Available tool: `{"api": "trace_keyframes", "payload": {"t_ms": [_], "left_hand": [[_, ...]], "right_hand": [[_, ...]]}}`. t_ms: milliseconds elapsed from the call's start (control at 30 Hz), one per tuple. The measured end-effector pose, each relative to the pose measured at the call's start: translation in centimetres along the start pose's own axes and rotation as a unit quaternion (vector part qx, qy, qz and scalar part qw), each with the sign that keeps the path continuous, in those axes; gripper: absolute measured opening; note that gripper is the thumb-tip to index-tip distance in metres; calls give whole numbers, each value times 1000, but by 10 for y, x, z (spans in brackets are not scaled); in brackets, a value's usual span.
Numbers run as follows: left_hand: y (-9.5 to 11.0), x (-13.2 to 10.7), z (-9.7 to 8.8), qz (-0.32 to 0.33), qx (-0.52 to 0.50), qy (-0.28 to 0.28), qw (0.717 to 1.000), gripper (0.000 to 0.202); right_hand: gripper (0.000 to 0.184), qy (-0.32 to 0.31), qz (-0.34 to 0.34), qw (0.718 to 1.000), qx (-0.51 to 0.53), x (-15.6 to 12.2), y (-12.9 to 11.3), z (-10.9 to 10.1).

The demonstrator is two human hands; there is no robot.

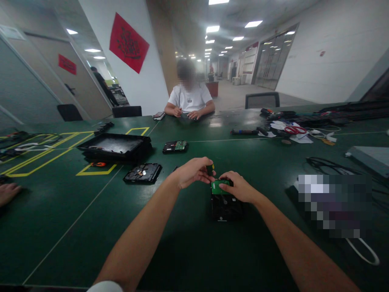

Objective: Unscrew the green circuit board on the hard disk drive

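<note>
A black hard drive point(226, 209) lies on the green table in front of me, a green circuit board point(217, 187) on its far half. My left hand point(197, 171) is closed around what looks like a short screwdriver point(210, 169) with a dark and yellow handle, above the board's far left corner; its tip is hidden. My right hand point(241, 187) grips the drive at its far right, with the thumb on the board and the other fingers at the far edge.
Left of my hands lie another hard drive point(142, 173), one with a green board point(175, 147) and a black tray point(115, 146). Cables, red-handled scissors point(294, 129) and a grey box point(369, 162) are at the right. A person point(190, 99) sits opposite; another person's hand point(9, 193) shows far left.
</note>
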State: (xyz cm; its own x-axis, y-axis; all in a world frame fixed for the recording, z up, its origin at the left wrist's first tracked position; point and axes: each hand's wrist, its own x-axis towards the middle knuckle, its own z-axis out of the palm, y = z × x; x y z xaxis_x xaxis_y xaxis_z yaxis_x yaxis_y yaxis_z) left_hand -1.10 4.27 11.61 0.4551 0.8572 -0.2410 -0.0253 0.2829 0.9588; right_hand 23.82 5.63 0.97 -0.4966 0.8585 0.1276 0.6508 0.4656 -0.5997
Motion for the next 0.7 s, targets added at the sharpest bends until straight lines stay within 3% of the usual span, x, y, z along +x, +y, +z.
{"api": "trace_keyframes", "payload": {"t_ms": [367,700], "left_hand": [[-1,2,1,14,8,8,1000,38],[0,-2,6,30,32,23,999,36]], "right_hand": [[28,-3,-2,1000,-7,1,6,3],[29,-10,21,1000,0,-2,-5,-3]]}}
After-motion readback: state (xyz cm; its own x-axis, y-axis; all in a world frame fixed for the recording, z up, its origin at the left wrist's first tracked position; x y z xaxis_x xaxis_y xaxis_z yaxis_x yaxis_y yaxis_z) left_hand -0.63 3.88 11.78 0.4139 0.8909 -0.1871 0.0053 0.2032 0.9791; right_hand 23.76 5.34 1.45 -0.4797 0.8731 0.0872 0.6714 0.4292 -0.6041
